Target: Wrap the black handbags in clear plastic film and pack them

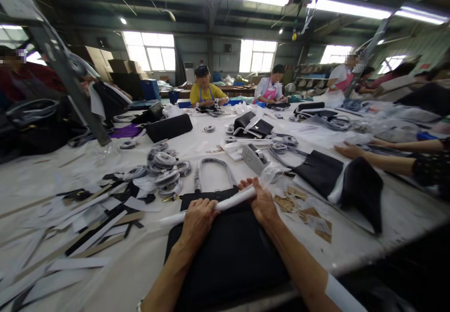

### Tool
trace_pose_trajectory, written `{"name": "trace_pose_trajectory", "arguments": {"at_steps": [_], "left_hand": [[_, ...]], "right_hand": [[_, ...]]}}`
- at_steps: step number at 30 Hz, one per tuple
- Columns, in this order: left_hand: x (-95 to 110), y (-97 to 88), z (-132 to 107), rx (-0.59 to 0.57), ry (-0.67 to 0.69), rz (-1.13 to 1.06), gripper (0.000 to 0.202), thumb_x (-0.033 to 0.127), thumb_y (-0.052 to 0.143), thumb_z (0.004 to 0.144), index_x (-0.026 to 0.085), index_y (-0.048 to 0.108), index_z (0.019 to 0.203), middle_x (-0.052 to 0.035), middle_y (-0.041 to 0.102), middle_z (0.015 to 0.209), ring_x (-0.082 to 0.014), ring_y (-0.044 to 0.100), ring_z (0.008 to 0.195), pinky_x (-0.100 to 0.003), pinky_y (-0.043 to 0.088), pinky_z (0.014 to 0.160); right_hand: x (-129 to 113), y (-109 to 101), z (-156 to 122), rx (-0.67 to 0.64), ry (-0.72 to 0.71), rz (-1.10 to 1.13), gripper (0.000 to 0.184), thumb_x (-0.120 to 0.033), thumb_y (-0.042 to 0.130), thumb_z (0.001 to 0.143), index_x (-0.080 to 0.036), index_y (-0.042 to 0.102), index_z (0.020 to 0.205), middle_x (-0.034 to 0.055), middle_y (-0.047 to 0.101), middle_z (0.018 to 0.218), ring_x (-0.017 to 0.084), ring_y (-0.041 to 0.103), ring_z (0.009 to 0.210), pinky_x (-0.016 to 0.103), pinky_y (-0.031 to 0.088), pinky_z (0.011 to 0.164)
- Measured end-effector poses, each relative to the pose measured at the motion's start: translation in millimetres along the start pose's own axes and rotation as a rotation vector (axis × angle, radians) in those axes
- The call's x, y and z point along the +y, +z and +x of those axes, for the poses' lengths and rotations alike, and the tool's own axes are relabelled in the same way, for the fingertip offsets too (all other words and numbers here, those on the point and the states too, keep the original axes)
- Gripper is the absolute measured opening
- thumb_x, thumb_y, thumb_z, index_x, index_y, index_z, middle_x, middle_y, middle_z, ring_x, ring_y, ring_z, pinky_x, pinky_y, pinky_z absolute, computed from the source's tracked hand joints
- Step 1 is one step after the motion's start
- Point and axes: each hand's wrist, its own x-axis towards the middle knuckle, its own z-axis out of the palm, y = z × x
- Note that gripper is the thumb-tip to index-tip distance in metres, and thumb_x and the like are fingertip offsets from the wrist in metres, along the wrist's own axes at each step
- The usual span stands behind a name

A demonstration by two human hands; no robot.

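A black handbag (232, 251) lies flat on the white-covered table in front of me, its wrapped handle (214, 164) standing up at the far side. Across the bag's upper part runs a long roll of white wrapping (234, 200), with thin plastic trailing at both ends. My left hand (199, 218) is closed over the roll near the bag's middle. Farther right, my right hand (260, 200) grips it between thumb and fingers, close to the crumpled clear end. A grey tape dispenser (255, 158) stands just beyond my right hand.
Paper and black strips (101, 227) litter the left side. Coiled wrapped straps (165, 169) lie beyond them. Brown tags with string (305, 211) and another black bag (358, 190) are at right. A co-worker's hands (351, 150) reach in there. A metal post (70, 68) rises at left.
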Motion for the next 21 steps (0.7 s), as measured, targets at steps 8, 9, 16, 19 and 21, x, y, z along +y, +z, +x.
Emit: {"name": "trace_pose_trajectory", "arguments": {"at_steps": [8,9,16,19,21], "left_hand": [[-0.3,-3.3,1.0,0.005,-0.007,-0.044,0.016,0.026,0.054,0.093,0.022,0.065,0.103,-0.0052,0.067,0.096,-0.0257,0.059,0.093,-0.041,0.038,0.091],[-0.6,-3.3,1.0,0.009,-0.009,-0.048,0.015,0.026,0.054,0.093,0.022,0.065,0.103,-0.005,0.067,0.096,-0.0258,0.059,0.093,-0.042,0.039,0.091],[-1.5,-0.6,0.8,0.031,-0.025,-0.033,0.017,0.025,0.055,0.092,0.022,0.066,0.105,-0.0047,0.067,0.097,-0.024,0.06,0.094,-0.042,0.039,0.094],[-2.4,-0.5,0.4,0.026,-0.022,-0.019,0.018,0.024,0.056,0.092,0.022,0.067,0.106,-0.005,0.067,0.097,-0.0239,0.061,0.095,-0.041,0.04,0.094],[-3.4,0.0,0.3,0.017,-0.015,-0.012,0.019,0.024,0.056,0.092,0.023,0.067,0.108,-0.0049,0.067,0.098,-0.0244,0.061,0.097,-0.041,0.04,0.094]], "right_hand": [[-52.7,-45.8,42.4,0.099,-0.014,-0.041,0.013,-0.027,0.057,0.092,-0.015,0.062,0.089,0.0059,0.074,0.081,0.019,0.072,0.074,0.035,0.061,0.071],[-56.7,-50.0,45.5,0.105,-0.023,-0.047,0.012,-0.026,0.056,0.092,-0.016,0.062,0.09,0.0055,0.074,0.082,0.019,0.072,0.075,0.034,0.06,0.072],[-93.5,-80.3,60.9,0.162,-0.142,-0.112,0.012,-0.025,0.054,0.093,-0.016,0.062,0.09,0.0054,0.074,0.08,0.017,0.072,0.071,0.03,0.061,0.068],[-108.8,-94.2,63.6,0.189,-0.2,-0.153,0.01,-0.026,0.061,0.089,-0.016,0.062,0.089,0.0052,0.074,0.078,0.018,0.072,0.069,0.028,0.061,0.066],[-116.0,-102.2,65.0,0.219,-0.234,-0.182,0.008,-0.024,0.063,0.087,-0.016,0.062,0.088,0.0055,0.074,0.077,0.018,0.072,0.069,0.029,0.061,0.064]]}}
